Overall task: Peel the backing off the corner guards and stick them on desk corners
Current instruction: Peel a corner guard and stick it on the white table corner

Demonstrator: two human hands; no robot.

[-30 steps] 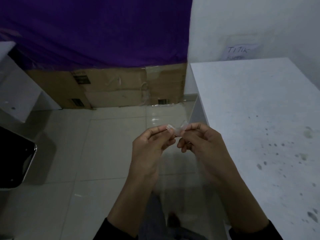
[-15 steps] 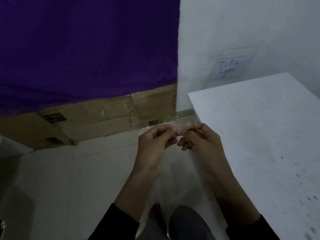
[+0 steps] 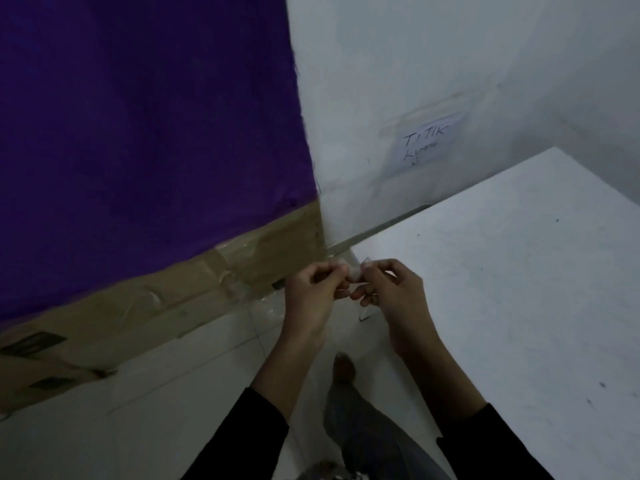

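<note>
A small clear corner guard is pinched between the fingertips of both hands. My left hand holds its left end and my right hand holds its right end. Both hands hover right at the far left corner of the white desk, whose corner tip lies just behind the guard. The guard is transparent and mostly hidden by my fingers, so its backing cannot be made out.
A purple cloth hangs on the left above taped cardboard. A handwritten paper note is stuck to the white wall behind the desk. Pale floor tiles and my leg and foot show below.
The view has tilted up and moved closer to the wall. Both hands, still pinching the guard, have come up to the desk's far left corner.
</note>
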